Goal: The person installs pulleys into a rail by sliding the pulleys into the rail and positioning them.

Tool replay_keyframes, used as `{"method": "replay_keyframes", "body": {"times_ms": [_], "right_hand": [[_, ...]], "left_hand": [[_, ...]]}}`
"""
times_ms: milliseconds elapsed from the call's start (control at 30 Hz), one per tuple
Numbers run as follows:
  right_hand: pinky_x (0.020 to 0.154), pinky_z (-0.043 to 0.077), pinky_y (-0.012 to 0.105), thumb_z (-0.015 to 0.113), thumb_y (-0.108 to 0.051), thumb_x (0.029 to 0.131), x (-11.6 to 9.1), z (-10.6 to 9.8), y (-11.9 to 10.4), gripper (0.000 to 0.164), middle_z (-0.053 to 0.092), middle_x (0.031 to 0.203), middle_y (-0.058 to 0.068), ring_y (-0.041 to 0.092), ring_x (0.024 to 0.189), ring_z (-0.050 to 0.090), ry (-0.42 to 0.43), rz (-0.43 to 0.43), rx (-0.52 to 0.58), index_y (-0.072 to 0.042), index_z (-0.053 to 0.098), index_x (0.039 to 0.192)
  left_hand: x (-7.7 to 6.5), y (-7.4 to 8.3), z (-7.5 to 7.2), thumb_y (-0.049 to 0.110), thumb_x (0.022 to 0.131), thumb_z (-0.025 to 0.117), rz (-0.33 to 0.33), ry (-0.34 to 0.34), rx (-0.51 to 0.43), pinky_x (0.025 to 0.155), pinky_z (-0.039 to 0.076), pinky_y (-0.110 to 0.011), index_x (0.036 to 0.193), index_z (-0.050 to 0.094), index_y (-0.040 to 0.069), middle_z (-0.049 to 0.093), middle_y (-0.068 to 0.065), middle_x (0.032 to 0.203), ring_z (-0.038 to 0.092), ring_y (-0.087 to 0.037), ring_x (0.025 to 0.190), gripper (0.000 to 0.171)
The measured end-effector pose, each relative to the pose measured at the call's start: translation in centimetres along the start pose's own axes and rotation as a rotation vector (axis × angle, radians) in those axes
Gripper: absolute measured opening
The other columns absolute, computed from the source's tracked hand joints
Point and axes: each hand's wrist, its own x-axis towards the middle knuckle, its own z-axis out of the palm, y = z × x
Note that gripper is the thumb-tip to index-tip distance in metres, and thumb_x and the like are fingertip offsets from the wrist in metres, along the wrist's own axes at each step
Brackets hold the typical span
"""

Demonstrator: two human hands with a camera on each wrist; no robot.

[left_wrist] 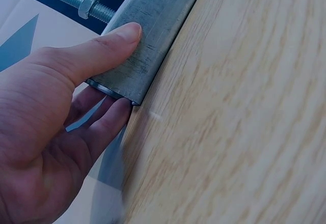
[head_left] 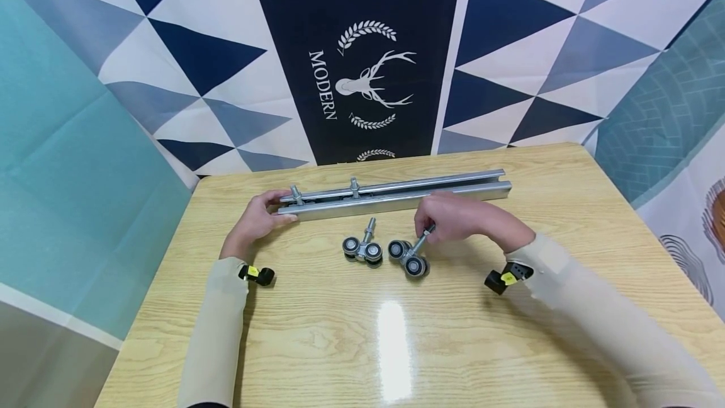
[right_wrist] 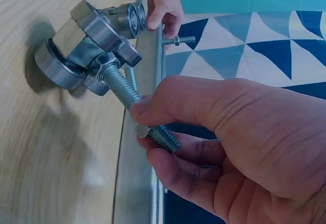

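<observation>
Sleeves point(head_left: 215, 332) nearest, L hand point(head_left: 256, 219) round rail point(head_left: 374, 206) end, R hand's point(head_left: 453, 216) pinch on roller bolt point(right_wrist: 121, 88), rail nr table's point(head_left: 306, 332) far edge.

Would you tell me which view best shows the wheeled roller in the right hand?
The right wrist view: the wheeled roller is close up, its threaded bolt clear. The head view shows it smaller, the right hand hiding the bolt's end; the left wrist view lacks it.

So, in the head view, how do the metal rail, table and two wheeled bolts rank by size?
1. Table
2. Metal rail
3. Held wheeled bolt and other wheeled bolt: they look alike, so I won't rank them.
</observation>
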Motion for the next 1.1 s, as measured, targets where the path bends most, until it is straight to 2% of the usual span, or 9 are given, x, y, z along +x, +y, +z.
{"method": "replay_keyframes", "body": {"times_ms": [167, 333, 600, 833, 967, 1100], "right_hand": [[0.065, 0.052, 0.033, 0.076, -0.004, 0.073, -0.20, -0.25, -0.08, 0.015, 0.070, 0.076, -0.008, 0.010, 0.071, 0.058, 0.066, -0.030, -0.083, -0.020, 0.076, 0.076], [0.072, 0.055, 0.036, 0.079, -0.009, 0.076, -0.12, -0.21, -0.34, 0.011, 0.069, 0.083, -0.007, 0.011, 0.079, 0.061, 0.106, -0.086, -0.146, -0.019, 0.079, 0.082], [0.066, 0.053, 0.031, 0.079, -0.004, 0.079, -0.24, 0.15, -0.47, 0.016, 0.060, 0.087, -0.002, 0.013, 0.078, 0.056, 0.153, -0.139, -0.192, -0.018, 0.081, 0.085], [0.067, 0.053, 0.031, 0.078, -0.003, 0.081, -0.38, 0.15, -0.34, 0.016, 0.060, 0.090, 0.000, 0.013, 0.078, 0.056, 0.162, -0.119, -0.146, -0.018, 0.081, 0.087], [0.069, 0.050, 0.033, 0.076, -0.013, 0.084, -0.27, 0.29, -0.47, 0.015, 0.059, 0.093, 0.000, 0.015, 0.080, 0.053, 0.178, -0.069, -0.117, -0.018, 0.080, 0.097], [0.070, 0.048, 0.034, 0.075, -0.022, 0.083, -0.13, 0.53, -0.90, 0.023, 0.060, 0.100, 0.004, 0.017, 0.081, 0.051, 0.238, 0.003, -0.087, -0.019, 0.077, 0.105]], "left_hand": [[0.07, 0.00, 0.14, 0.022, 0.081, 0.084, 0.001, 0.010, 0.015, 0.108, 0.044, -0.053, 0.142, 0.054, 0.012, 0.056, -0.018, 0.141, 0.055, -0.036, 0.124, 0.068], [0.00, -0.02, 0.15, 0.024, 0.082, 0.084, -0.005, 0.008, 0.022, 0.108, 0.044, -0.053, 0.143, 0.054, 0.013, 0.056, -0.018, 0.141, 0.055, -0.036, 0.124, 0.069], [-0.04, -0.06, 0.16, 0.025, 0.081, 0.084, -0.002, 0.011, 0.030, 0.108, 0.044, -0.054, 0.143, 0.053, 0.013, 0.056, -0.018, 0.141, 0.054, -0.036, 0.124, 0.070], [0.02, 0.00, 0.10, 0.024, 0.082, 0.083, 0.008, 0.011, 0.036, 0.107, 0.044, -0.054, 0.144, 0.053, 0.012, 0.056, -0.019, 0.140, 0.055, -0.036, 0.123, 0.070], [0.05, -0.02, 0.08, 0.024, 0.082, 0.083, 0.009, 0.013, 0.037, 0.106, 0.045, -0.054, 0.144, 0.053, 0.012, 0.056, -0.019, 0.140, 0.055, -0.036, 0.122, 0.070], [0.11, -0.03, 0.08, 0.023, 0.082, 0.083, 0.008, 0.014, 0.036, 0.106, 0.045, -0.054, 0.143, 0.054, 0.012, 0.056, -0.019, 0.140, 0.055, -0.037, 0.122, 0.069]]}}
